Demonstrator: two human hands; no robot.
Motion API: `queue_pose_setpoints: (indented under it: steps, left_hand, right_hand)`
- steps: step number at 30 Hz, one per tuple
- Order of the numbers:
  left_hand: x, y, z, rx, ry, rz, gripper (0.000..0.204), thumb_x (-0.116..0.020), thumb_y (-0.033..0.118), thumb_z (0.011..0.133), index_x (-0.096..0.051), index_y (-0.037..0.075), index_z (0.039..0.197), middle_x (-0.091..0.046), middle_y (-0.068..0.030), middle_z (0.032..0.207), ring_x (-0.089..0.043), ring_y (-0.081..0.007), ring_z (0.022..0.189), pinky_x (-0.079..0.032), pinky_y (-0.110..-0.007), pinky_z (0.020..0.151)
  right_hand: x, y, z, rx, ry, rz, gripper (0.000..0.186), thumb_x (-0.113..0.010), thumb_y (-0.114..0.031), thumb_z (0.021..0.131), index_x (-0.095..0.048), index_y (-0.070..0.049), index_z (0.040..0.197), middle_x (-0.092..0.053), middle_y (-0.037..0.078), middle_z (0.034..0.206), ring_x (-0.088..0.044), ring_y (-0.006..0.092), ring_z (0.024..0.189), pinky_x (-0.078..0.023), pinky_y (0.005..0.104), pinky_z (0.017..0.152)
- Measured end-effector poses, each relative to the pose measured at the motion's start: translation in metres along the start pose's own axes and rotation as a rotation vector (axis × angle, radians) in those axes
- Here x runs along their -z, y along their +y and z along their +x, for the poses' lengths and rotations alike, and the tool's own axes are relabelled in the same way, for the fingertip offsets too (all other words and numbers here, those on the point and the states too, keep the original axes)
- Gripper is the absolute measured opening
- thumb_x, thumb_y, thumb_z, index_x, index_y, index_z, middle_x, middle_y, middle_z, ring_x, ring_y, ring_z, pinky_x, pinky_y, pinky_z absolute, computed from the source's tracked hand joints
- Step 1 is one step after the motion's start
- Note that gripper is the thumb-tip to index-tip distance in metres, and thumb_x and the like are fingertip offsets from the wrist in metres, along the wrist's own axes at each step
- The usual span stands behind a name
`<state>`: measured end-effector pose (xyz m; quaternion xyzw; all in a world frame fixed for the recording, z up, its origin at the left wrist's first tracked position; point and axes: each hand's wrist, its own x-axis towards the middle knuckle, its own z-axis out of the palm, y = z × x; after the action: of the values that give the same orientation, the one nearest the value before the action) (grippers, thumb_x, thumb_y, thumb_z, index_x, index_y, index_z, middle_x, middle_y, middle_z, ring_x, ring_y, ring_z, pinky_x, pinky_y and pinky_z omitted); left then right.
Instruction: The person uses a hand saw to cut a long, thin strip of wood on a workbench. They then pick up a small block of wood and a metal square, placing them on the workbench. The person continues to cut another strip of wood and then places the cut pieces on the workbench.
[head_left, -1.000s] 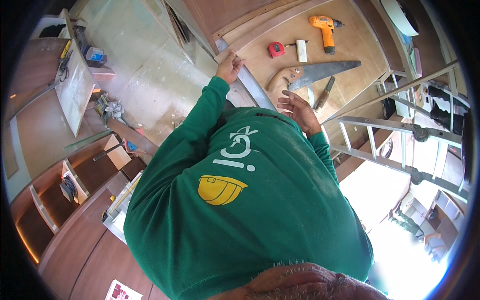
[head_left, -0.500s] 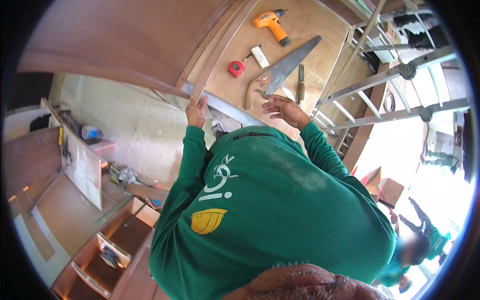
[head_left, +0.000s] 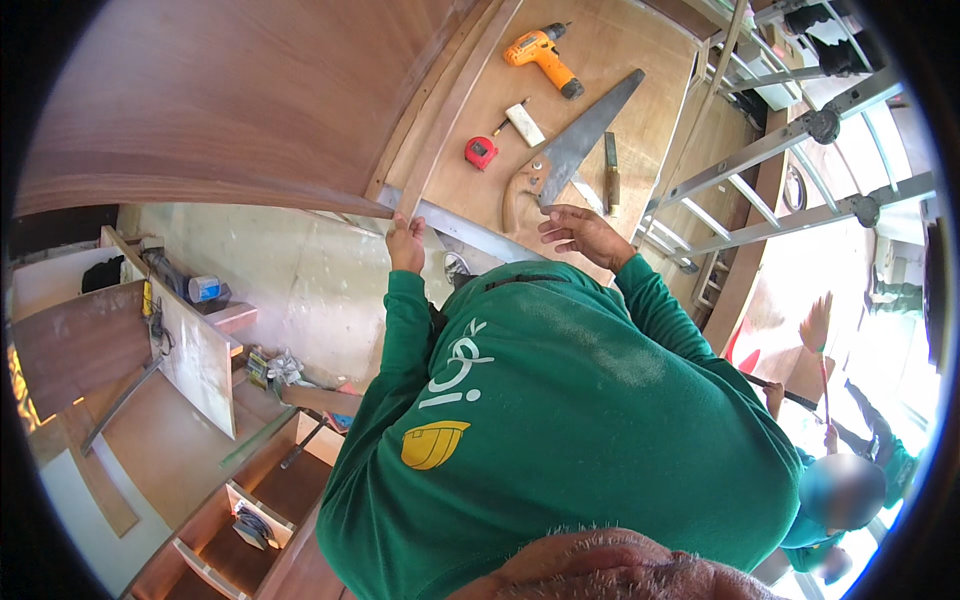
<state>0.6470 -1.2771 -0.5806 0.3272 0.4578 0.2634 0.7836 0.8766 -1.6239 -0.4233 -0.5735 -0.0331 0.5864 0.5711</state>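
Observation:
My left hand (head_left: 405,243) grips the near end of a long thin wooden strip (head_left: 452,110) that lies along the edge of a plywood board (head_left: 640,60). My right hand (head_left: 583,235) hovers with fingers apart just beside the wooden handle of a handsaw (head_left: 570,155) and holds nothing. Both arms are in green sleeves. A grey metal bar (head_left: 470,232) runs under the board's near edge between my hands.
On the board lie an orange drill (head_left: 541,53), a red tape measure (head_left: 481,152), a white block (head_left: 525,124) and a chisel (head_left: 611,172). A large brown panel (head_left: 220,100) stands at left, an aluminium ladder (head_left: 790,170) at right. Another person (head_left: 845,480) stands lower right.
My view has swung, bringing the board and tools closer. My left hand has closed on the strip's end. My right hand has drawn nearer the saw handle.

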Motion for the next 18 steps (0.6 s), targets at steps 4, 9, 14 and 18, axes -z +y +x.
queue_pose_setpoints:
  steps: [4,9,14,18]
  left_hand:
    - [-0.001,-0.002,-0.005,-0.066,-0.001,-0.006,0.053,-0.057,0.031,0.116,-0.051,-0.017,0.138,-0.064,-0.0176,0.12,-0.068,-0.025,0.101,-0.063,-0.035,0.092]
    - [-0.012,-0.007,0.006,-0.067,0.039,-0.033,0.049,-0.055,0.031,0.117,-0.055,-0.017,0.129,-0.066,-0.0181,0.108,-0.07,-0.0238,0.091,-0.063,-0.033,0.083]
    - [-0.01,-0.005,0.007,-0.031,0.052,-0.025,0.048,-0.058,0.026,0.116,-0.052,-0.018,0.133,-0.065,-0.0193,0.115,-0.07,-0.0263,0.094,-0.065,-0.037,0.091]
    - [-0.014,-0.01,0.01,-0.056,0.073,-0.078,0.05,-0.059,0.023,0.115,-0.049,-0.019,0.14,-0.065,-0.0194,0.121,-0.07,-0.0274,0.096,-0.065,-0.039,0.093]
  right_hand:
    - [0.003,0.006,-0.004,0.002,-0.024,0.028,0.052,-0.061,-0.034,0.112,-0.055,-0.003,0.154,-0.072,0.013,0.132,-0.071,0.0221,0.115,-0.055,0.0377,0.095]
    - [0.004,-0.001,0.002,-0.004,-0.043,0.0,0.051,-0.061,-0.033,0.112,-0.056,-0.003,0.153,-0.071,0.013,0.132,-0.071,0.0221,0.115,-0.055,0.0361,0.095]
    - [0.004,-0.01,0.001,-0.01,-0.035,-0.046,0.05,-0.062,-0.031,0.112,-0.056,-0.005,0.153,-0.072,0.013,0.133,-0.07,0.0218,0.116,-0.055,0.0358,0.096]
    - [0.004,-0.016,-0.005,-0.006,-0.022,-0.094,0.05,-0.059,-0.033,0.113,-0.056,-0.006,0.154,-0.072,0.012,0.133,-0.07,0.0221,0.115,-0.055,0.0373,0.097]
